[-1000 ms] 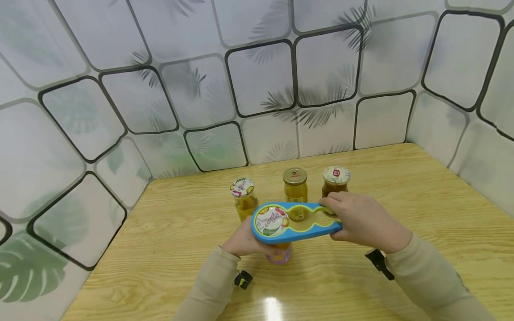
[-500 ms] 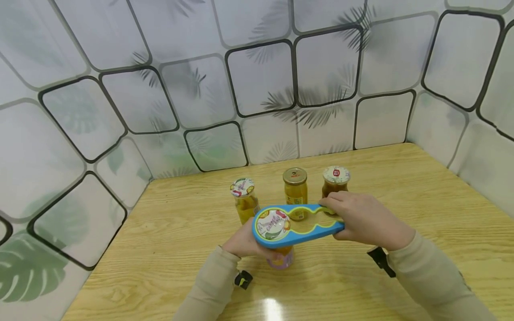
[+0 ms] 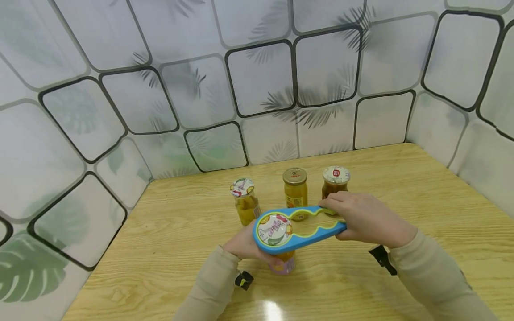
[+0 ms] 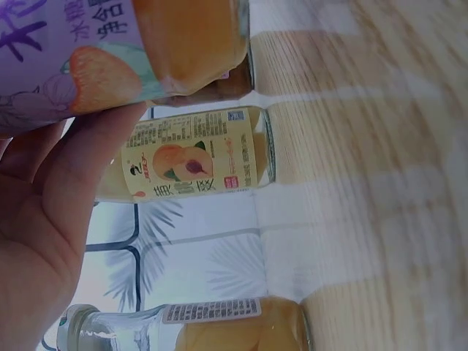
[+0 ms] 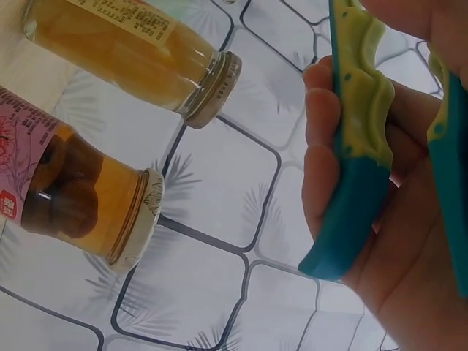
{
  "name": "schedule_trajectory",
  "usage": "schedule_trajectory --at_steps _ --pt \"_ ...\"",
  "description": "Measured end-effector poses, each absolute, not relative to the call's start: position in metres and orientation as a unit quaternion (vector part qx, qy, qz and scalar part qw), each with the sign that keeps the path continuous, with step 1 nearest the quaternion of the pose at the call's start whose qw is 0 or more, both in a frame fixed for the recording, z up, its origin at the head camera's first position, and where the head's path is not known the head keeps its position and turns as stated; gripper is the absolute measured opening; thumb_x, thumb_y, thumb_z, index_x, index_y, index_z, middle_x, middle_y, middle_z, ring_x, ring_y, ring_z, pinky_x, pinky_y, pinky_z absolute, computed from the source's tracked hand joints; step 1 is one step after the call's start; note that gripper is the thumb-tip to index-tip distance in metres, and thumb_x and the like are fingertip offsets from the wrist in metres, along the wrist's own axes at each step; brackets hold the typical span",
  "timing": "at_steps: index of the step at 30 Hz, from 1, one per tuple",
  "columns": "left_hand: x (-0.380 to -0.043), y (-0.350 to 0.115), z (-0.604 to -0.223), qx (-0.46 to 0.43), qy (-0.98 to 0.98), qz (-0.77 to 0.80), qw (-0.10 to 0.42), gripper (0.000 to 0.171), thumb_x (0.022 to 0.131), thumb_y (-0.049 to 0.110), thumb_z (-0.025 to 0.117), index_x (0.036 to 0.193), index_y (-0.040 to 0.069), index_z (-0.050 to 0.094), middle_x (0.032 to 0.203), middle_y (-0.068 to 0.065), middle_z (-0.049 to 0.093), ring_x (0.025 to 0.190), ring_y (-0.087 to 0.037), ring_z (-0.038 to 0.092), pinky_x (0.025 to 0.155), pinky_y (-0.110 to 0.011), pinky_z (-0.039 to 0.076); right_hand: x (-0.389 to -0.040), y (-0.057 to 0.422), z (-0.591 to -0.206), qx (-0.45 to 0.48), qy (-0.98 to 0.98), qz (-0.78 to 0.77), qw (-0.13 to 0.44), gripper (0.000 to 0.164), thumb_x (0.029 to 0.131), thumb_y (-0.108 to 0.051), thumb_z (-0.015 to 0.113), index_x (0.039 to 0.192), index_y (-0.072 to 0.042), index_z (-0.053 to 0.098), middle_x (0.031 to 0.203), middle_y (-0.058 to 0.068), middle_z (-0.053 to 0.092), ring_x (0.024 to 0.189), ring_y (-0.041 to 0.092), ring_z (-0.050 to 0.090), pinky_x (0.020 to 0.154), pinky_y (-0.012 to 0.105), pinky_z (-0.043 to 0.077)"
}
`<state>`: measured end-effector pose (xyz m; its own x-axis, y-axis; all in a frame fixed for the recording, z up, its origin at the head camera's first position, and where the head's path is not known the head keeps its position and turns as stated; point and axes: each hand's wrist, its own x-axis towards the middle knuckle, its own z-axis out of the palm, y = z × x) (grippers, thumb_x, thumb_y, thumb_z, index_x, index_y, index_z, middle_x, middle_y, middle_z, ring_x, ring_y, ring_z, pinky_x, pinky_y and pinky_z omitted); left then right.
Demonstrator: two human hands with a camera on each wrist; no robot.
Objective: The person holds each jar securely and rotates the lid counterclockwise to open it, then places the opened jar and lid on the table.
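Observation:
In the head view my left hand (image 3: 245, 244) holds a fruit jar (image 3: 284, 266) with a purple label just above or on the table; which, I cannot tell. The left wrist view shows fingers curled round this jar (image 4: 110, 69) of orange fruit. A blue and yellow jar opener (image 3: 315, 238) lies across its top, the rounded end surrounding the printed lid (image 3: 274, 229). My right hand (image 3: 369, 219) grips the two handle ends at the right. In the right wrist view, fingers wrap one wavy-edged handle (image 5: 362, 117); the other handle is partly cut off by the frame.
Behind the hands stand three lidded jars: yellow fruit with a patterned lid (image 3: 246, 207), a yellow jar with a gold lid (image 3: 296, 192), and a dark-fruit jar with a white lid (image 3: 335, 176). Patterned wall panels (image 3: 265, 133) border the wooden table (image 3: 168, 236).
The opener's rounded end, with the jar and left hand, has shifted slightly right and towards me. The right hand moves slightly right, still gripping; the opener is angled more. The back jars stay put.

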<state>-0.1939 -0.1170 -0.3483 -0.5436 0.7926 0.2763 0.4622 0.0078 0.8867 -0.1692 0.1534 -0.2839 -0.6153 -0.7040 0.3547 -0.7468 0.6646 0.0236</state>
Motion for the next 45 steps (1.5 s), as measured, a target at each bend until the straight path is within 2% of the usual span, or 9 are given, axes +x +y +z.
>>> schedule_trajectory --at_steps 5,9,13,18,33,45 --pt "-0.194 -0.116 -0.349 0.459 0.687 0.542 0.155 0.084 0.056 -0.016 0.074 0.127 -0.003 0.033 0.121 -0.017 0.047 0.111 -0.019 0.045 0.097 -0.036 0.033 -0.171 0.154 -0.285 0.405 -0.898 0.064 0.161 0.055 0.056 -0.019 0.08 0.105 -0.006 0.059 0.09 0.0 0.056 0.07 0.011 0.052 0.056 0.029 0.047" --pt "-0.191 -0.114 -0.343 0.466 0.683 0.541 0.154 0.083 0.055 -0.019 0.073 0.126 -0.008 0.032 0.119 -0.02 0.047 0.11 -0.019 0.046 0.097 -0.036 0.033 -0.172 0.155 -0.285 0.412 -0.894 0.065 0.16 0.057 0.056 -0.018 0.081 0.107 -0.007 0.058 0.093 0.0 0.056 0.072 0.012 0.053 0.058 0.029 0.048" --pt "-0.186 -0.113 -0.335 0.459 0.679 0.548 0.17 0.083 0.054 -0.021 0.071 0.126 -0.008 0.032 0.118 -0.026 0.046 0.109 -0.015 0.046 0.096 -0.036 0.034 -0.173 0.156 -0.286 0.421 -0.89 0.069 0.16 0.057 0.056 -0.016 0.081 0.107 -0.007 0.058 0.093 0.0 0.056 0.073 0.011 0.052 0.06 0.03 0.048" --pt "-0.184 -0.113 -0.333 0.453 0.676 0.55 0.19 0.082 0.054 -0.022 0.07 0.125 -0.009 0.032 0.118 -0.023 0.046 0.109 -0.014 0.046 0.097 -0.037 0.034 -0.175 0.157 -0.286 0.432 -0.885 0.074 0.157 0.056 0.056 -0.015 0.081 0.107 -0.007 0.058 0.095 0.0 0.056 0.078 0.013 0.053 0.064 0.033 0.049" --pt "-0.181 -0.112 -0.329 0.443 0.688 0.529 0.222 0.086 0.054 -0.018 0.073 0.128 -0.006 0.03 0.119 -0.025 0.045 0.109 -0.012 0.045 0.097 -0.034 0.033 -0.181 0.158 -0.291 0.464 -0.864 0.084 0.18 0.053 0.058 -0.018 0.082 0.104 -0.008 0.059 0.09 -0.002 0.055 0.078 0.012 0.05 0.065 0.033 0.047" --pt "-0.191 -0.116 -0.346 0.454 0.695 0.519 0.207 0.084 0.053 -0.013 0.077 0.126 -0.003 0.035 0.117 -0.019 0.049 0.109 -0.014 0.046 0.097 -0.032 0.034 -0.181 0.158 -0.292 0.467 -0.864 0.085 0.169 0.051 0.059 -0.017 0.081 0.105 -0.007 0.058 0.092 -0.002 0.056 0.077 0.012 0.051 0.065 0.033 0.047"
